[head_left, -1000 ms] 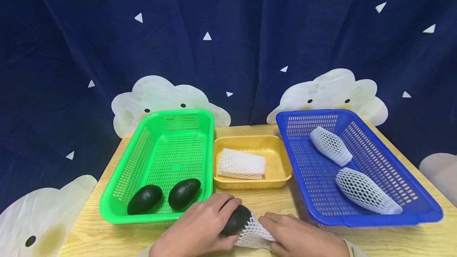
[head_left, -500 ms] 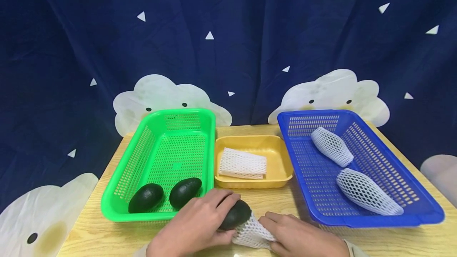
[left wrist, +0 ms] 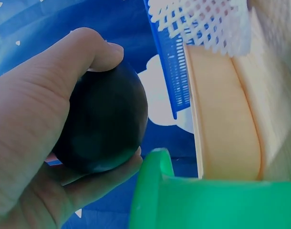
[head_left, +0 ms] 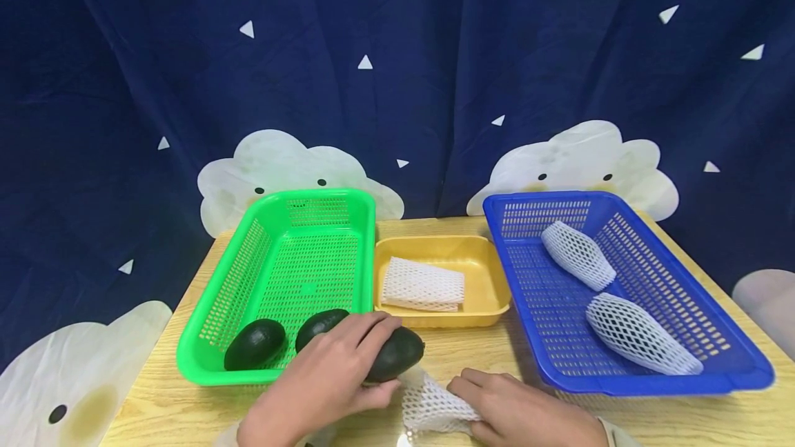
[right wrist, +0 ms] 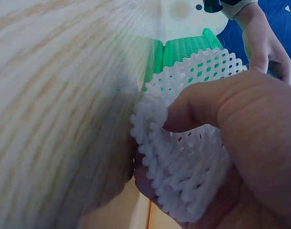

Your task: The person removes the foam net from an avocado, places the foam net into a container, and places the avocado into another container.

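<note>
My left hand (head_left: 329,371) grips a dark, smooth avocado (head_left: 397,356) over the front right corner of the green basket (head_left: 279,378); thumb and fingers curl round it in the left wrist view. Lower right of it, a white foam net sleeve (head_left: 431,405) lies at the table's front, its mesh mouth towards the avocado. My right hand (head_left: 509,405) pinches the sleeve's far end between thumb and fingers, low at the wood in the right wrist view. Avocado and sleeve are apart. Two more avocados, one (head_left: 256,343) and another (head_left: 318,326) partly behind my left hand, lie in the green basket.
A yellow tray (head_left: 491,305) between the baskets holds flat white net sleeves (head_left: 422,285). In the blue basket (head_left: 537,336) at right lie two net-wrapped fruits, one (head_left: 577,254) behind the other (head_left: 640,333). A dark blue curtain (head_left: 428,74) hangs behind the wooden table (head_left: 155,392).
My left hand has drawn the avocado up and left, away from the sleeve's mouth, where it sat a second ago. The right hand stays put on the sleeve.
</note>
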Available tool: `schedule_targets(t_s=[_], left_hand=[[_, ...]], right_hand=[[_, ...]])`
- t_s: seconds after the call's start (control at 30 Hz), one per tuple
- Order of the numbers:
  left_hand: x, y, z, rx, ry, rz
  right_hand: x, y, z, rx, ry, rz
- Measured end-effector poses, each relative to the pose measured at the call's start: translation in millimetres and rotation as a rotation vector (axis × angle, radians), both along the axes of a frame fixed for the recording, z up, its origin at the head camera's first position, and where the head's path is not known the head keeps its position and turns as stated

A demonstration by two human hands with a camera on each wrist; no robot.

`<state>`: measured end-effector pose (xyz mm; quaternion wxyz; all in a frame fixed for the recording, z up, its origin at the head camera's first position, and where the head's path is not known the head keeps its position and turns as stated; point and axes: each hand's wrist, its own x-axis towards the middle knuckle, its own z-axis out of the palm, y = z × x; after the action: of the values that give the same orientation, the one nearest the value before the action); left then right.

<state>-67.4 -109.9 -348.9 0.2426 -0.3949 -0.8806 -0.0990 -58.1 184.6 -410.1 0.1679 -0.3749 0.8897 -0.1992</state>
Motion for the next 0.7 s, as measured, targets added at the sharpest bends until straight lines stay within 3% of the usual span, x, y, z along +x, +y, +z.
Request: schedule_targets(t_s=[0.33, 0.7], left_hand=[[-3.2, -11.3, 9.2, 0.031, -0.050, 0.080], [-10.6, -24.7, 11.8, 0.086, -0.044, 0.094]], right_hand=[[0.4, 0.4, -1.3, -0.011, 0.010, -0.001], [0.8, 0.3, -1.5, -0.016, 0.002, -0.008]])
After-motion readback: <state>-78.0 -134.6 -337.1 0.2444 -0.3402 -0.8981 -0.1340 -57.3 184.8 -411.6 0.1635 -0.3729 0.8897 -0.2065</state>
